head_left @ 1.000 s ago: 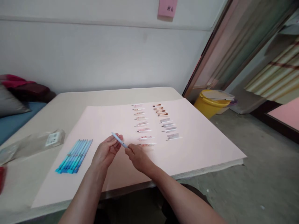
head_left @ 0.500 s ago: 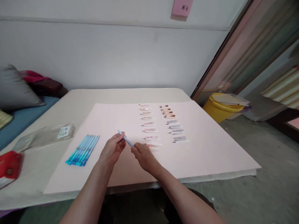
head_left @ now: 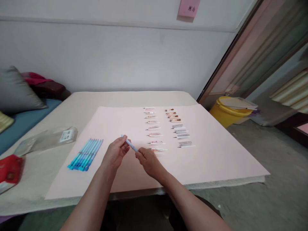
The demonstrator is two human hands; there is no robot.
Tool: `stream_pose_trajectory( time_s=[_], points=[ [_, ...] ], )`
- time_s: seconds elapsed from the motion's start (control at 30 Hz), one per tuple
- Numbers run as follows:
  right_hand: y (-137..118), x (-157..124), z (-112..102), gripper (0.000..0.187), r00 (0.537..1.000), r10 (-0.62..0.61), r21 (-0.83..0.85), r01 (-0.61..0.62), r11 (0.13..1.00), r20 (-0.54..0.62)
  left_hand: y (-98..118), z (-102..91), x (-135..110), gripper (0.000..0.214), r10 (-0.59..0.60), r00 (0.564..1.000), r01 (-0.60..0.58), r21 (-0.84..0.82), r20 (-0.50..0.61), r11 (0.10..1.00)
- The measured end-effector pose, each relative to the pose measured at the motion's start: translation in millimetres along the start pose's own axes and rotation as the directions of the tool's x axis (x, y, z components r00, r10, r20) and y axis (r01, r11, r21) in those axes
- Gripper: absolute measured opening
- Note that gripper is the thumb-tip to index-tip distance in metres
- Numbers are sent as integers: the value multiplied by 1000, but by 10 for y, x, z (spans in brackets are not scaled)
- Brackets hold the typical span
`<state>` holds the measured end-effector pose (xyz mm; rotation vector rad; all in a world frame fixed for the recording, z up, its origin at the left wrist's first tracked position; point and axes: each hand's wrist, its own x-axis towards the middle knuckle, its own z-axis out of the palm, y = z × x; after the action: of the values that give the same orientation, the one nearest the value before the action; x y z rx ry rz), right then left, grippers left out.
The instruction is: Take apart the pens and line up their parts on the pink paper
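Both my hands hold one light blue pen above the pink sheet. My left hand pinches its upper end, fingers closed round the barrel. My right hand grips the lower end, fingers curled. A row of several blue pens lies on the sheet to the left of my hands. Two columns of small pen parts lie just beyond my right hand.
A clear plastic bag with a white label lies on the beige table at left, a red packet nearer the edge. Cushions sit far left. A yellow bucket stands on the floor at right.
The view swung left and then settled, so the table shifted right in the picture. My hands keep the same hold on the pen, which has barely moved.
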<state>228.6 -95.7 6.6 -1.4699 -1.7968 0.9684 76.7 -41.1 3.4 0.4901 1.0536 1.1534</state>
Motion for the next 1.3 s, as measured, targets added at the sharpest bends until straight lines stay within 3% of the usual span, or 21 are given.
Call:
stream_pose_trajectory(
  time_s=[0.13,0.37,0.6,0.77,1.03,1.3],
  points=[
    [2,3,-25,27,1000,23,-16,-23,1000,2,9,-3,-8,19,9,997,-5,-54,72,999],
    [-23,-6,-6,26,1000,-18,-2,18,1000,9,-23,-62,39,13,37,999,-39,-42,-33,998],
    [11,5,-21,26,1000,-3,3,3,1000,-10,10,-18,-8,20,9,995,-4,-52,95,999],
    [0,-3,11,25,1000,-22,11,22,1000,9,2,-35,24,12,54,998,-55,-47,-20,997],
    [-21,1,-23,26,1000,0,26,0,1000,30,10,-71,68,10,38,994,-53,-141,-105,989],
    [0,-14,-85,25,999,38,90,-40,995,16,108,-181,187,11,-91,967,20,-287,-237,958]
  ],
)
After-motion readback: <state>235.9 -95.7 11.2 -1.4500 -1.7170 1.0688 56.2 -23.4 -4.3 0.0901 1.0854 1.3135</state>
